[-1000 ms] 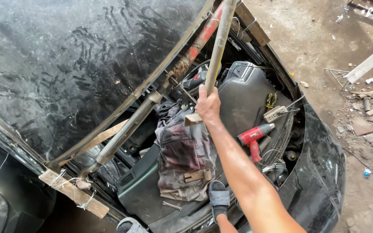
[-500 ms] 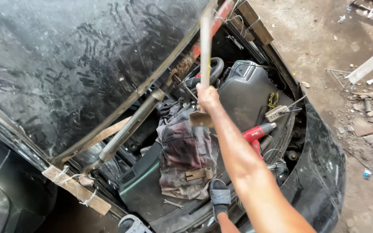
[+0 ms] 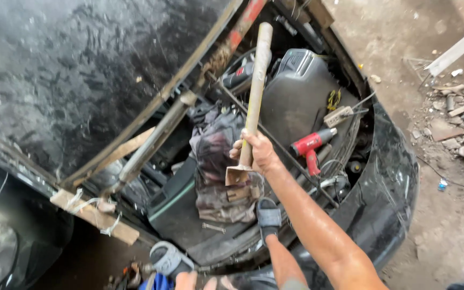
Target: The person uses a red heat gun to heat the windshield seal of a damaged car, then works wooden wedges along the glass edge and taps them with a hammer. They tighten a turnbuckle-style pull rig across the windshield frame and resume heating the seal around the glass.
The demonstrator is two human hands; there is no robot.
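Observation:
My right hand (image 3: 257,154) is shut around the lower part of a long tan metal bar (image 3: 255,86). The bar stands nearly upright over the open engine bay, its top leaning slightly right and its flared lower end just below my fist. Under the hand lies a dirty stained cloth (image 3: 214,156) draped over engine parts. A red power drill (image 3: 310,145) rests to the right of my wrist. My foot in a grey sandal (image 3: 268,215) stands on the front of the bay. My left hand is out of sight.
The raised black hood (image 3: 81,70) fills the upper left, held by a rusty prop rod (image 3: 226,48) with a red section. A black plastic cover (image 3: 296,86) sits behind the bar. A wooden plank (image 3: 95,216) is wired on at lower left. Rubble (image 3: 457,121) litters the ground at right.
The bar has come down and toward me: its top, earlier beyond the upper frame edge, now shows. It swung from leaning right to nearly upright, and my hand dropped lower.

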